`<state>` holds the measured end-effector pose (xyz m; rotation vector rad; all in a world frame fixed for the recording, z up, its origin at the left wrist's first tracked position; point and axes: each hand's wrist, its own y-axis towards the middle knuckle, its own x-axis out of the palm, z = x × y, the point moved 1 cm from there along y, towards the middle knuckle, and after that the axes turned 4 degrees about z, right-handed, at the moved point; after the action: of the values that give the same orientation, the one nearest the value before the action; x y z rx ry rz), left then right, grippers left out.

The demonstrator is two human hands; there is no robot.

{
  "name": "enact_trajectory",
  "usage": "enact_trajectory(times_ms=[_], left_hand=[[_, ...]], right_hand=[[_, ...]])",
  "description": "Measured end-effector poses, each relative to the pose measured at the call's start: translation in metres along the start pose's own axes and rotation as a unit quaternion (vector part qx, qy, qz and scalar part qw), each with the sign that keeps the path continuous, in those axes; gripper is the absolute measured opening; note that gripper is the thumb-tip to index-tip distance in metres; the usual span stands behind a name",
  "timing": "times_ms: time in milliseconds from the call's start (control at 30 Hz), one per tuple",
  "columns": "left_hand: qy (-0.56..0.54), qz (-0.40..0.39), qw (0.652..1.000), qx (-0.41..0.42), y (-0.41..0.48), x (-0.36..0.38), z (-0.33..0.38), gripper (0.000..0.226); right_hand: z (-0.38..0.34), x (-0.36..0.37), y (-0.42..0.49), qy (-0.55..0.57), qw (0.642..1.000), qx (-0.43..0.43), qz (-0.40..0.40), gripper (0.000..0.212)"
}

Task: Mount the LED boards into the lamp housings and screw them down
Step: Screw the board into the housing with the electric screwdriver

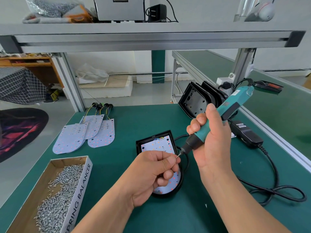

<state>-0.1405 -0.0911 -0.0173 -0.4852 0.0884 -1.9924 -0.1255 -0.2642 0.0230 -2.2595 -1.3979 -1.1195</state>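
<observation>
Left hand (151, 172) pinches small silver screw (178, 156) onto bit of teal electric screwdriver (217, 120), gripped by right hand (211, 140), directly above white LED board (158, 147) in black lamp housing (139, 145).

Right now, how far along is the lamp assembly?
Done: one LED board sits in the black housing. In hand: the left hand pinches a screw at the tip of the electric screwdriver that the right hand grips. Left: the loose LED boards and empty housings stacked behind.
</observation>
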Motion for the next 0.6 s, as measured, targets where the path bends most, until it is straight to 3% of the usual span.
enact_trajectory(times_ms=[233,467,600], left_hand=[[0.021,0.009,1.0,0.016,0.001,0.001,-0.004,0.023],[0.048,0.007,0.999,0.025,0.004,-0.003,-0.003,0.022],[0.058,0.005,0.998,0.021,0.003,-0.005,-0.003,0.016]], right_hand=[[0.0,-0.003,-0.002,0.017,0.998,0.052,-0.015,0.056],[0.001,-0.009,0.005,0.029,0.994,0.095,0.039,0.034],[0.003,-0.011,0.004,0.05,0.992,0.102,0.047,0.033]])
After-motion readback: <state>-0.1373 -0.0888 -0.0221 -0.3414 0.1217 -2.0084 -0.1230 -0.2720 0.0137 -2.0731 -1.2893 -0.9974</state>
